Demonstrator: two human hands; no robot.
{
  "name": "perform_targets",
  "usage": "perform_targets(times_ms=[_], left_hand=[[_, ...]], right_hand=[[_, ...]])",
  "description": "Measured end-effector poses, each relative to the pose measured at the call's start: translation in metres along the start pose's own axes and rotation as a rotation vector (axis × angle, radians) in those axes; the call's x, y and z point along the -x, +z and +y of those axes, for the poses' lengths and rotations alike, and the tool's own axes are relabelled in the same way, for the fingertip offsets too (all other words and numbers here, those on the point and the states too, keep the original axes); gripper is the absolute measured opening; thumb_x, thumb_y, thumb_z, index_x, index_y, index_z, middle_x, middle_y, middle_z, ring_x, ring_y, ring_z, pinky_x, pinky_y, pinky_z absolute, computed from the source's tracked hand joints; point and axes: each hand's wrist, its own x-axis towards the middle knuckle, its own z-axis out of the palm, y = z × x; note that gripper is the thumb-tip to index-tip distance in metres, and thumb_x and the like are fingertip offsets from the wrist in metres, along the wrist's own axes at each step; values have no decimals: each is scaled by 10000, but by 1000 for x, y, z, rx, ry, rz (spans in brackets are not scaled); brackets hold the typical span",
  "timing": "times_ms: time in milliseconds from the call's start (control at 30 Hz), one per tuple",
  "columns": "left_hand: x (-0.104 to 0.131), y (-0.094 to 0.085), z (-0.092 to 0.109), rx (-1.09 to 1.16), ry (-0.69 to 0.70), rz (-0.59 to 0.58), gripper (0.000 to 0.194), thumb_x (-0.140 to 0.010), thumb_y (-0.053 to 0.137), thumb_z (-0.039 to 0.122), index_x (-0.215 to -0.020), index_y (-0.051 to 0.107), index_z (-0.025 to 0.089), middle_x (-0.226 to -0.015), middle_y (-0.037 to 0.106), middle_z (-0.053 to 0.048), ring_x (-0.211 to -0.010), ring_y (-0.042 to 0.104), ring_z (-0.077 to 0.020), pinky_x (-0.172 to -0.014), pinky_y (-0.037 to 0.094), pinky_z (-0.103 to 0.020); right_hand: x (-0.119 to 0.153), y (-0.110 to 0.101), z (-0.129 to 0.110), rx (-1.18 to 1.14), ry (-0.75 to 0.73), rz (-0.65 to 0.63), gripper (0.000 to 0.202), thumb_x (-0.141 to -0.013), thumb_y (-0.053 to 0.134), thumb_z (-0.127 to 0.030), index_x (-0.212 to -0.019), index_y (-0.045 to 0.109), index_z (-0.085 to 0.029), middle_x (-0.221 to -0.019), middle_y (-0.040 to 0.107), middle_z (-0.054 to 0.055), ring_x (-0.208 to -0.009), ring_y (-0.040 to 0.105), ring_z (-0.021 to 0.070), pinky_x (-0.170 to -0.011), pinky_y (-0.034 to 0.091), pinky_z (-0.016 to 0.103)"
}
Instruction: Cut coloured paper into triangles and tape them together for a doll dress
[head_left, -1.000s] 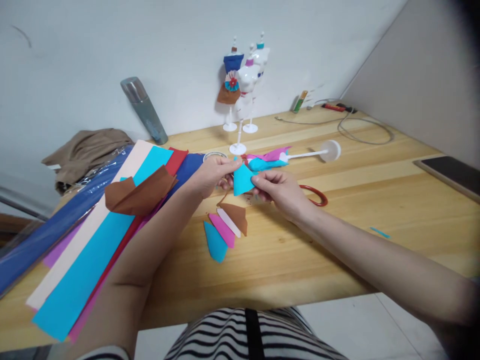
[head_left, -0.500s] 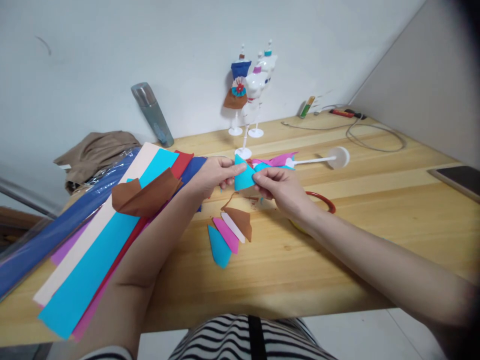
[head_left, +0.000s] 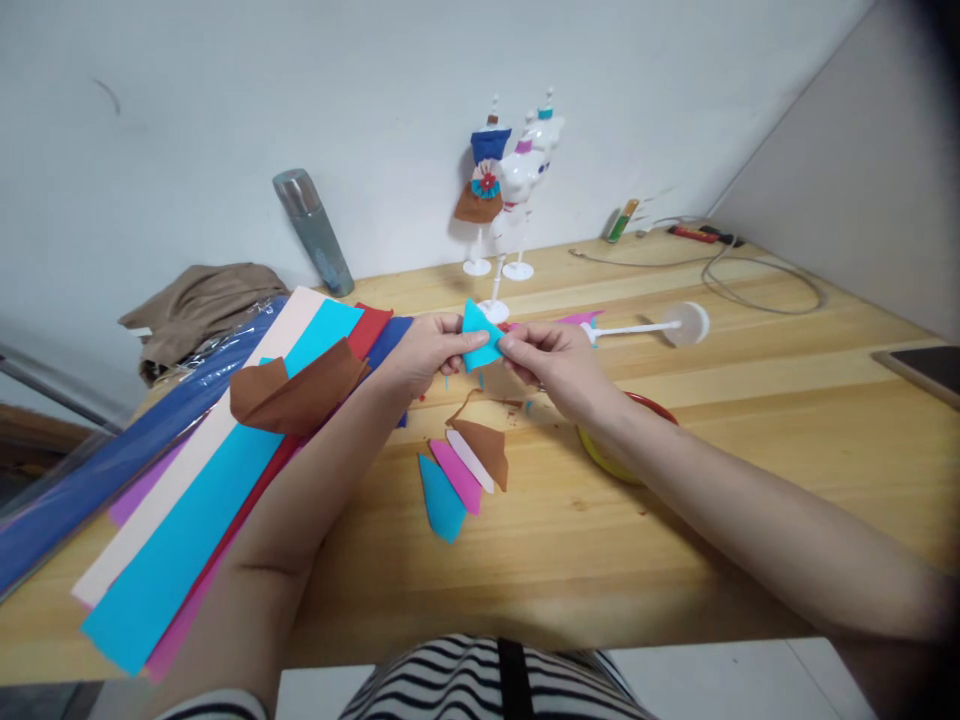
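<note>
A small turquoise piece of crepe paper point(head_left: 474, 322), pointed at the top, is held up above the table. My left hand point(head_left: 429, 352) pinches its left side, thumb in front. At its right edge, the thumb and fingers of my right hand point(head_left: 555, 358) are pressed together on the paper. Below lie cut pieces in a fan: a turquoise piece point(head_left: 442, 502), a magenta piece point(head_left: 456, 474), a pale pink piece point(head_left: 471, 462) and a brown piece point(head_left: 485, 450). Behind my right hand lies a white mannequin stand point(head_left: 637, 329), its upper part mostly hidden.
Several small white mannequins point(head_left: 519, 180) stand near the wall, one dressed in blue and brown. Long paper strips point(head_left: 202, 530) lie under my left forearm, a brown sheet point(head_left: 300, 392) on top. A bottle point(head_left: 315, 235), yellow tape roll point(head_left: 600, 462), cable point(head_left: 750, 300) and phone point(head_left: 922, 368) surround them.
Both hands have come slightly up and left with the turquoise paper, which now shows a narrower, smaller shape. The whole view has shifted a little.
</note>
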Motion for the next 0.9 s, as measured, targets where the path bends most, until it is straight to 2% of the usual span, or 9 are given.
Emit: perform_targets(times_ms=[67,167,300,400,533,600,700,900], left_hand=[[-2,-5,-3,34,63,10,329,-790,920,326,-655,684,140,-523,555,43,-452,421,-27,-453,291,-167],[-4,-12,-4,70,138,20,478,-758,936,471,-590,625,150,-497,526,40,-441,401,-31,-443,272,-180],[-4,-17,-1,96,199,79,583,-689,955,570,-549,562,163,-457,486,49,-422,384,-29,-431,255,-180],[-2,-16,2,99,214,138,564,-673,968,547,-570,566,165,-444,474,62,-410,371,-26,-424,240,-177],[1,-9,4,81,171,175,515,-707,964,481,-586,580,160,-442,485,63,-408,381,-25,-432,257,-173],[2,-6,4,55,138,194,482,-726,961,445,-593,599,155,-441,497,57,-408,392,-27,-434,269,-173],[1,-2,3,43,103,209,450,-749,950,427,-602,630,147,-446,511,47,-411,421,-34,-437,289,-171],[-1,0,2,149,136,233,526,-805,914,370,-507,538,155,-440,498,38,-408,423,-31,-438,301,-165]], right_hand=[[-6,1,-3,29,-25,-22,390,-744,859,-539,-639,651,-225,-546,538,-18,-491,363,91,-482,257,275],[-15,4,-9,47,-47,-61,393,-776,843,-533,-627,643,-230,-547,536,-10,-493,376,98,-478,269,281],[-22,8,-14,28,-46,-80,410,-751,866,-550,-628,636,-234,-559,551,-1,-504,395,106,-492,286,284],[-23,7,-16,12,-58,-81,472,-730,862,-628,-616,620,-239,-562,559,2,-509,400,113,-498,306,288],[-22,4,-18,8,-94,-131,528,-727,827,-745,-663,658,-249,-606,629,30,-564,526,155,-525,403,314],[-22,5,-18,7,-77,-132,527,-681,880,-726,-681,658,-249,-627,651,25,-571,557,153,-534,439,315],[-21,7,-16,-10,-17,-131,508,-636,942,-641,-683,638,-236,-602,629,-10,-523,516,115,-514,438,295],[-17,7,-17,9,-12,-142,461,-688,907,-594,-699,636,-221,-523,557,-48,-482,440,85,-453,340,260]])
